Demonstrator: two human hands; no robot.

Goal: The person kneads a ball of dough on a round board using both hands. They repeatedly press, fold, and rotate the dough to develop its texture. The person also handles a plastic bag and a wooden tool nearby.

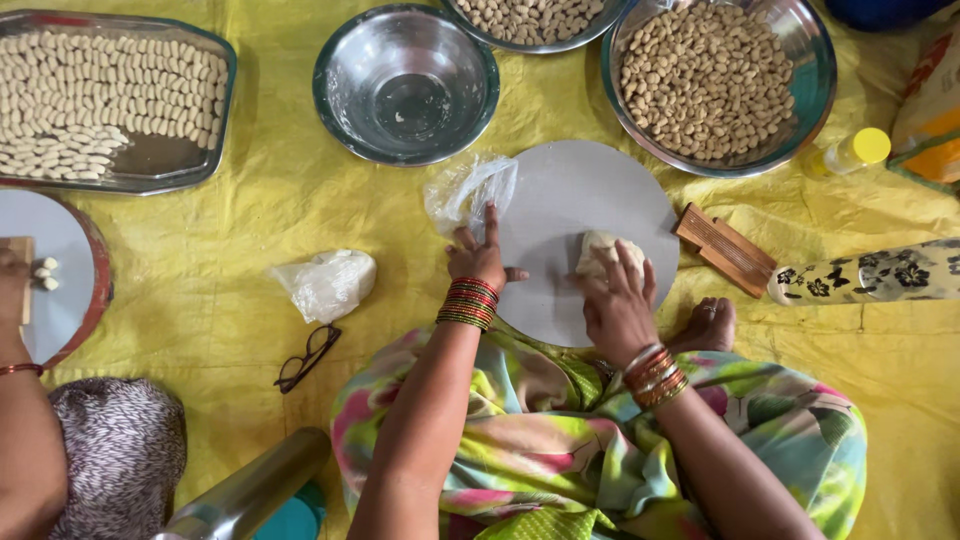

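Right fingers: the right hand (618, 300) presses curled fingers on a dough lump (603, 250), no pinch
Left fingers: the left hand (478, 258) lies spread, flat at the edge of the round board (570, 190), touching a plastic bag (468, 190)
Risk: I judge dough may stick or slide on the bare board
Surface: yellow sheet (250, 230) on the floor
Around: bowls of shaped pieces (710, 80), an empty steel bowl (405, 85), a tray (110, 100), a ridged wooden paddle (725, 250)

Red, green & gold bangles stacked on both wrists; arms bare; floral sari in green, pink & yellow; toe ring.
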